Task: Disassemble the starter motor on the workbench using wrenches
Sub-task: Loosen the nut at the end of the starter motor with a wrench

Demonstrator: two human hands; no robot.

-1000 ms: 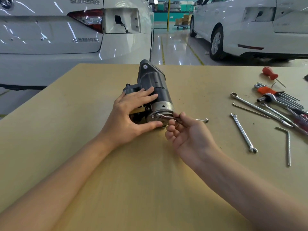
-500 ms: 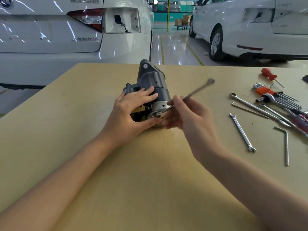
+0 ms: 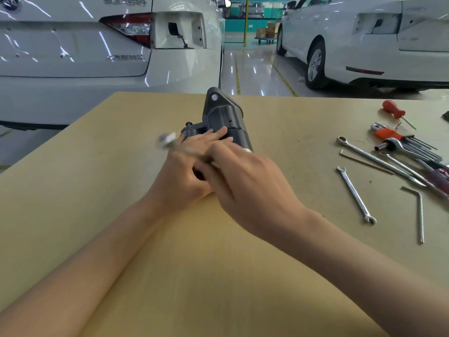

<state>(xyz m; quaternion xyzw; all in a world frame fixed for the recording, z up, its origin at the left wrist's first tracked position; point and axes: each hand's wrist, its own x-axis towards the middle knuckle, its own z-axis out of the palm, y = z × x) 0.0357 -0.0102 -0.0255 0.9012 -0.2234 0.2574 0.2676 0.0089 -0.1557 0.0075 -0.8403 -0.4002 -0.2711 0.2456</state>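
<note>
- Starter motor, a dark grey cast-metal body [image 3: 224, 122], lies on the tan wooden workbench [image 3: 97, 166] near its far edge, nose pointing away.
- Left hand [image 3: 184, 171] rests on the motor's near left side, fingers laid fairly straight over the housing.
- Right hand [image 3: 245, 188] crosses over it, fingers curled round a slim silver wrench [image 3: 167, 140]; its blurred free end pokes out to the left.
- Working end and fastener are hidden under the hands, so seating cannot be told.
- Likely risk: a poorly seated wrench may slip off, round the fastener and knock the left knuckles, or roll the motor.
- Spare silver wrenches [image 3: 356, 194] and hex keys lie well to the right.
</note>
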